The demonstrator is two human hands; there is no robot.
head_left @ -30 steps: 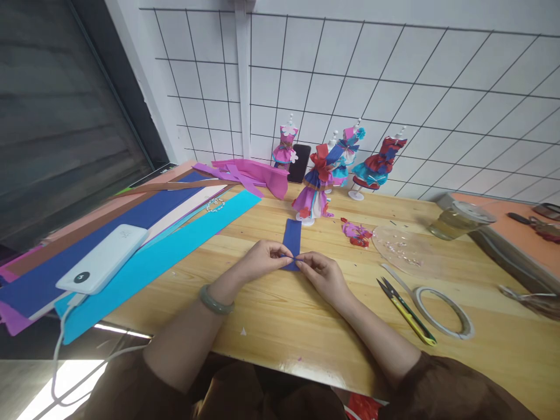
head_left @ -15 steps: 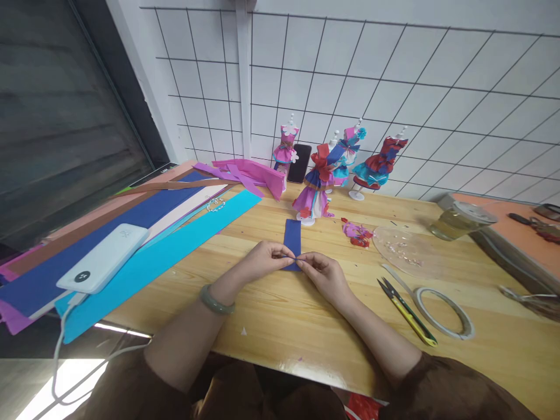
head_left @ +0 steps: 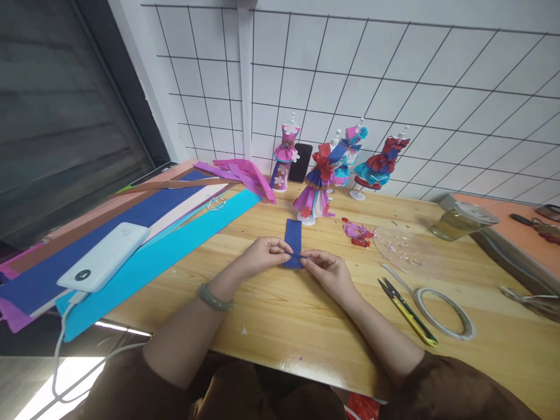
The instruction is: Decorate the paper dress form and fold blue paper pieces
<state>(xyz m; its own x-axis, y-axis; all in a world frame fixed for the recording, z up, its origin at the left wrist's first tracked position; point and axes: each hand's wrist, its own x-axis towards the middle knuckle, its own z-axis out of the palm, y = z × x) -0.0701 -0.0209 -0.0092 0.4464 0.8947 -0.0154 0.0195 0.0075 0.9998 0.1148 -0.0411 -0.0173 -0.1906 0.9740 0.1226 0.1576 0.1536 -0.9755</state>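
A short dark blue strip, apparently crepe paper (head_left: 293, 235), lies on the wooden table in front of me. A fold or gathered ridge runs across it near its lower end. My left hand (head_left: 265, 256), with a bangle on its wrist, pinches the left side of that ridge between thumb and fingers. At the opposite side, my right hand (head_left: 330, 274) pinches the ridge's right end. Both hands rest close to the tabletop, fingertips a small gap apart. Behind the strip stands a small dress form (head_left: 314, 192) in a red, blue and purple paper dress.
Long coloured paper strips (head_left: 196, 239) lie at left under a white power bank (head_left: 104, 256). More dressed forms (head_left: 380, 166) and a phone (head_left: 300, 163) stand by the wall. At right are thread snips (head_left: 406, 312), a tape roll (head_left: 444, 313), a bead-strewn plate (head_left: 405, 249) and a lidded cup (head_left: 461, 220).
My fingertips have moved slightly apart along the ridge, exposing more of the blue fold between them. The loose end of the magenta paper at the back has shifted left and lower.
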